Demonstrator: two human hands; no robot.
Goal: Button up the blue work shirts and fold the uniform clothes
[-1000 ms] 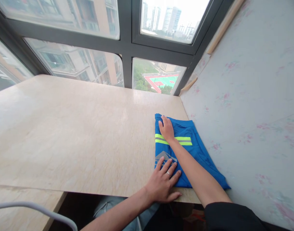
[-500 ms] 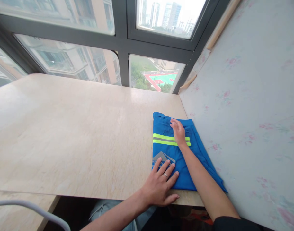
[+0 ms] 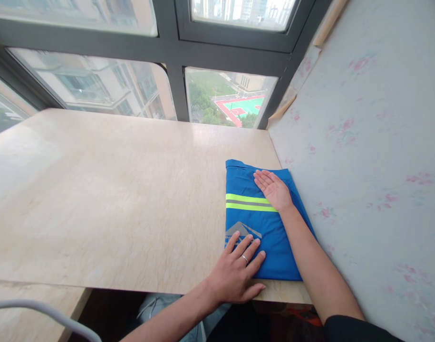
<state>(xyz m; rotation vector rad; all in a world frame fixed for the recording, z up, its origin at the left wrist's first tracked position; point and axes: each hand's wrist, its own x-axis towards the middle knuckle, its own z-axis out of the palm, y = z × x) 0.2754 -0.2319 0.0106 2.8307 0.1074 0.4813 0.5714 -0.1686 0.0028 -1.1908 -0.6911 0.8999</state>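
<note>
A folded blue garment (image 3: 255, 223) with yellow-green and grey stripes and a grey emblem lies at the right end of the pale wooden table (image 3: 113, 199). My left hand (image 3: 236, 273) rests flat on the garment's near left corner, fingers spread, a ring on one finger. My right hand (image 3: 274, 189) lies on the garment's far right part, turned so the palm shows, fingers stretched out and together. Neither hand holds anything.
A papered wall (image 3: 363, 166) with faint pink flowers rises right beside the garment. Dark-framed windows (image 3: 174, 52) run along the table's far edge. A white curved tube (image 3: 42, 311) shows at the lower left, below the table's near edge.
My right hand slid from the garment's far left corner across to its right side and turned palm up. The left hand stayed put. The garment's right flap now lies tucked in, squarer.
</note>
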